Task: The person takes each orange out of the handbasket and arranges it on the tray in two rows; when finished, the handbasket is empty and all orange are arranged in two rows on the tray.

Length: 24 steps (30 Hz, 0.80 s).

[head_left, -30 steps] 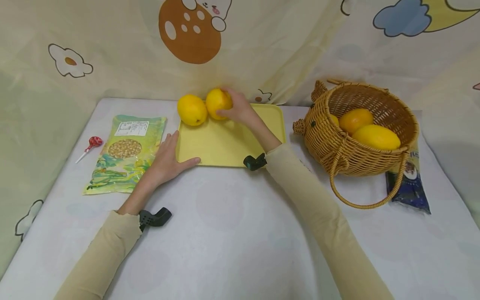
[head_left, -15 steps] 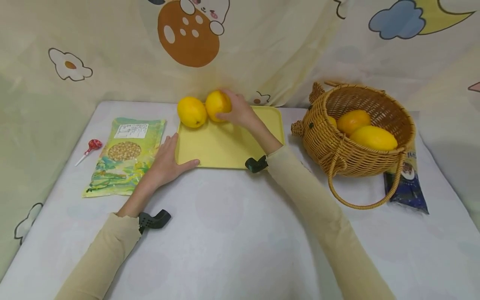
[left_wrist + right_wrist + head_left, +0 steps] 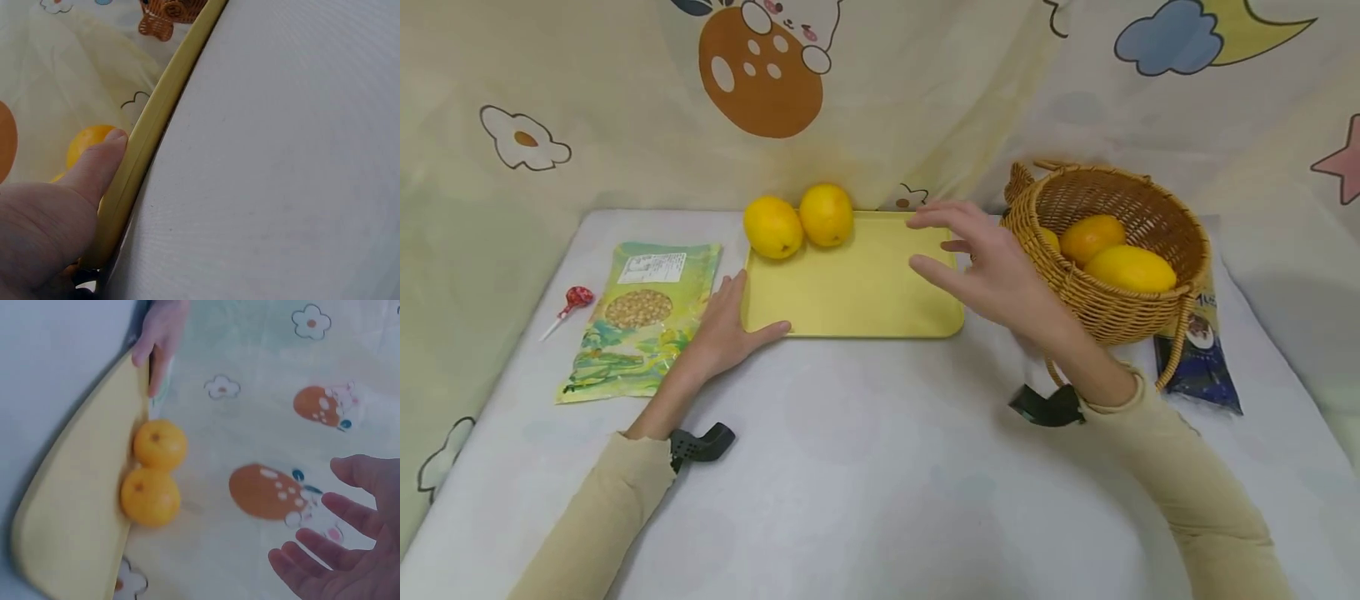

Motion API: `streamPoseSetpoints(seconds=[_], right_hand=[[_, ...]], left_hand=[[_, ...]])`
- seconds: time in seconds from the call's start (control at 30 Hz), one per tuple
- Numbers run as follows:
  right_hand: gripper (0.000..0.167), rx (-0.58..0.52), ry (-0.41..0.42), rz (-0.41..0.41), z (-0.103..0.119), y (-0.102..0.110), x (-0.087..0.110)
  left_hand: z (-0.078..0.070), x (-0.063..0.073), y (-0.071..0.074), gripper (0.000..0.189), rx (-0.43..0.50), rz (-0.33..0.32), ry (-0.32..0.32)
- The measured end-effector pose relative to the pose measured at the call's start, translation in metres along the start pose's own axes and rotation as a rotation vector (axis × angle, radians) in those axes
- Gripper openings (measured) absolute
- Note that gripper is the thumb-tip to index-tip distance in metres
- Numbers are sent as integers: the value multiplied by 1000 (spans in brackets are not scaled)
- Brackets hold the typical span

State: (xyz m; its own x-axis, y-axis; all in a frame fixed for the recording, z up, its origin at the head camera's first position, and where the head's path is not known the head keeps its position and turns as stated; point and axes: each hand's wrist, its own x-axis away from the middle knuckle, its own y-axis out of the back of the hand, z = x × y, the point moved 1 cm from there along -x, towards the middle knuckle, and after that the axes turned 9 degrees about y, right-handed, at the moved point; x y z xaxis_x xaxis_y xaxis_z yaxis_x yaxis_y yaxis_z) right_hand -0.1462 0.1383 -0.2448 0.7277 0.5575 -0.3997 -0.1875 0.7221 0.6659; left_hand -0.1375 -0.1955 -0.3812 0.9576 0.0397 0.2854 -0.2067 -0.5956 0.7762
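Note:
Two plump yellow fruits, a left one and a right one, sit side by side at the back left of a pale yellow tray. Their exact kind is hard to tell. At the tray's front left corner rests my left hand, fingers along the left side and thumb over the front rim. My right hand hovers between tray and basket, fingers spread and holding nothing. Just behind it stands a wicker basket with several yellow and orange-yellow fruits inside, partly hidden by that hand and its wrist.
A green bag of pale kernels lies left of the tray, a red lollipop beyond it. A dark blue packet lies partly under the basket's right side. Patterned cloth hangs behind the table.
My right hand has let go of the right yellow fruit, leaving it on the tray, and has moved right to the basket. The left hand stays at the tray. The head view has shifted slightly.

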Motion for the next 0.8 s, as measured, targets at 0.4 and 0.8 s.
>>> streamPoseSetpoints(seconds=[0.4,0.8], right_hand=[[32,58,-87,-124,-25,58,73],[32,151,-315,1,-55,132,64]], left_hand=[[0,1,1,117,-6,16,23],[-3,1,-1,117,-4,21,31]])
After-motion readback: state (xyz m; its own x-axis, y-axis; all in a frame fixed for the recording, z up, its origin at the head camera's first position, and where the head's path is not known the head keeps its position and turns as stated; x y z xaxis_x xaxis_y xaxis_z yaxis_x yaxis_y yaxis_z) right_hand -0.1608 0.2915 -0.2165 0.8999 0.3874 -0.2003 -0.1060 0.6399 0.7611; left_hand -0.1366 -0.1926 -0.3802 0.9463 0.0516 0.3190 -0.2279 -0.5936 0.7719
